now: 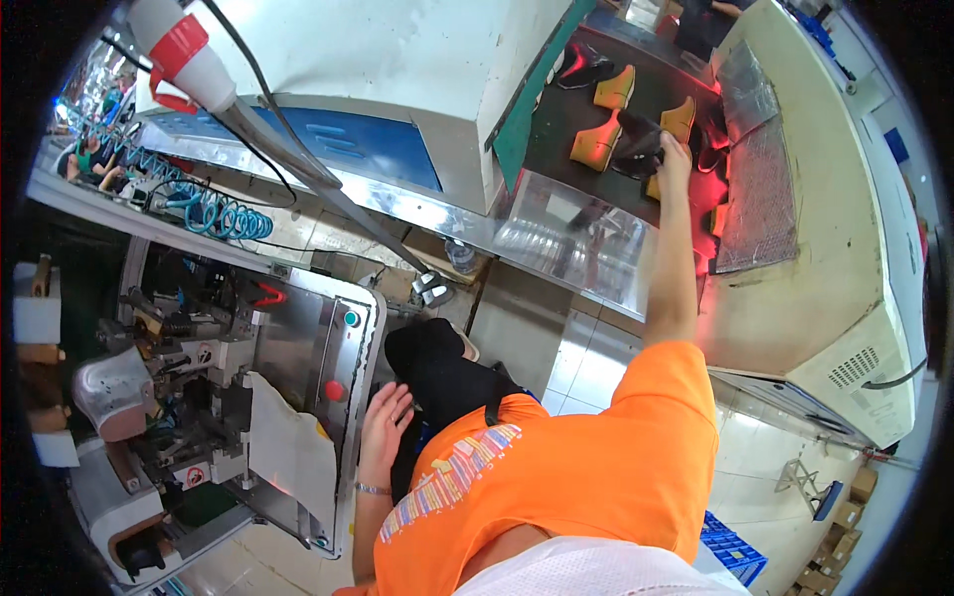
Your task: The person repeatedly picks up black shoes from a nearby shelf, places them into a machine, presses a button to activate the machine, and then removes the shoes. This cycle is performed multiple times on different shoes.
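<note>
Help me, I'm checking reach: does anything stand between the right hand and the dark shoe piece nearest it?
Nothing visible does: the right hand is right at the dark shoe piece, seemingly touching it. Yellow pieces stand around it, not between.

Right arm goes in between white housing [417, 60] and cream housing [825, 288]. Bare metal sheet [576, 243] left of the forearm: flat, passable approach. Tighter over the dark bed [552, 129]: yellow wedge pieces [596, 147] sit either side of the right hand's fingers [672, 149], dark shoe [636, 144] right at them. Silvery curtain [757, 204] walls off the right. Bare bed strip runs between the yellow pieces and green panel [519, 149]. Other side: grey pole [370, 223] slants across; left hand [386, 422] fits between machine panel [343, 427] and black trouser leg [432, 363].
</note>
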A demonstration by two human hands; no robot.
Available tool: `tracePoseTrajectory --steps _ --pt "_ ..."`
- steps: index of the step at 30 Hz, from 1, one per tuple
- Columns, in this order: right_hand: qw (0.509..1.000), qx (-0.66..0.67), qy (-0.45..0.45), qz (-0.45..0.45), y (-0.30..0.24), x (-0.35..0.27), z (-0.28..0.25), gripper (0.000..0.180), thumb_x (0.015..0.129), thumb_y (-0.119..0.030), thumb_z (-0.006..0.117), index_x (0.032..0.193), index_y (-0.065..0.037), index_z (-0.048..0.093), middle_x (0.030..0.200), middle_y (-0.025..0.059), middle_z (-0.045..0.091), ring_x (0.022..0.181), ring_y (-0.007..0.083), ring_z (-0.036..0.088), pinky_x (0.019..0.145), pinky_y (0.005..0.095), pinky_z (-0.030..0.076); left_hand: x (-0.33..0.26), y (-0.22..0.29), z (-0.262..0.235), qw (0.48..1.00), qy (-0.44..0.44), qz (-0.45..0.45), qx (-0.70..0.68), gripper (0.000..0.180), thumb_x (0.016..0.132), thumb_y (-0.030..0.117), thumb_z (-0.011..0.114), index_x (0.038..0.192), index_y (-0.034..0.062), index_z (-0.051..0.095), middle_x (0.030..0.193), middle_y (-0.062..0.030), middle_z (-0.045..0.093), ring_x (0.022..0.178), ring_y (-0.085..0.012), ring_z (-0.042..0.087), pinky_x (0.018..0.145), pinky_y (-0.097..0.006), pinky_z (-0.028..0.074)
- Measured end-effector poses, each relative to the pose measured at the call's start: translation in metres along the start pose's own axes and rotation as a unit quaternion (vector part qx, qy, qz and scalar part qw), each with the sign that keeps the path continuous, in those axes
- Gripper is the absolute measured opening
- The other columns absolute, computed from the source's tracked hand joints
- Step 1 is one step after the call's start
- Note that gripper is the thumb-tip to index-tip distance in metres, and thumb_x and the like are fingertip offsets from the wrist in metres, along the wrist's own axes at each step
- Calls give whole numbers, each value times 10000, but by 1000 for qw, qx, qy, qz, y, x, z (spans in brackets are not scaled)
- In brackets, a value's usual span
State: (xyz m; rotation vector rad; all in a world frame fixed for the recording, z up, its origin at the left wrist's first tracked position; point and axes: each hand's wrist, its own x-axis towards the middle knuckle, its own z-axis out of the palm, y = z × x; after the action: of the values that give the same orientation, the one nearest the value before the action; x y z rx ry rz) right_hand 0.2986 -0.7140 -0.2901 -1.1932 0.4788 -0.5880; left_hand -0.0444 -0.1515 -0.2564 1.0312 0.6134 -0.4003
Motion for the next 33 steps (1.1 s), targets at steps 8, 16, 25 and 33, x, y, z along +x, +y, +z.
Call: tracePoseTrajectory --steps 8,16,25,33 --pt "858 452 -229 78 -126 -237 29 314 887 -135 423 1197 -109 468 1223 136 476 1125 296 459 977 474 339 50 68 162 955 -252 114 107 358 894 228 451 1219 81 420 1252 -86 445 1167 -173 404 941 -358 349" --pt "704 453 -336 433 -41 -361 121 309 850 -222 483 1059 3 514 981 118 582 884 235 556 827 376 447 31 154 140 888 -408 142 -157 583 840 516 414 1233 85 419 1170 -73 526 1082 -218 491 940 -406 356" --pt "496 200 -765 359 -61 -397 266 626 640 -303 747 1100 17 467 1070 109 558 1015 207 527 862 335 417 -82 233 23 879 -324 280 212 392 741 219 680 1032 -11 554 931 -27 611 837 -92 561 788 -230 430" --pt "297 35 -941 161 -135 -469 354 232 715 -173 697 840 -13 584 775 -8 585 723 73 520 671 212 408 -177 244 6 877 -211 206 379 271 790 158 605 987 -22 557 888 14 583 795 -30 504 725 -186 397"
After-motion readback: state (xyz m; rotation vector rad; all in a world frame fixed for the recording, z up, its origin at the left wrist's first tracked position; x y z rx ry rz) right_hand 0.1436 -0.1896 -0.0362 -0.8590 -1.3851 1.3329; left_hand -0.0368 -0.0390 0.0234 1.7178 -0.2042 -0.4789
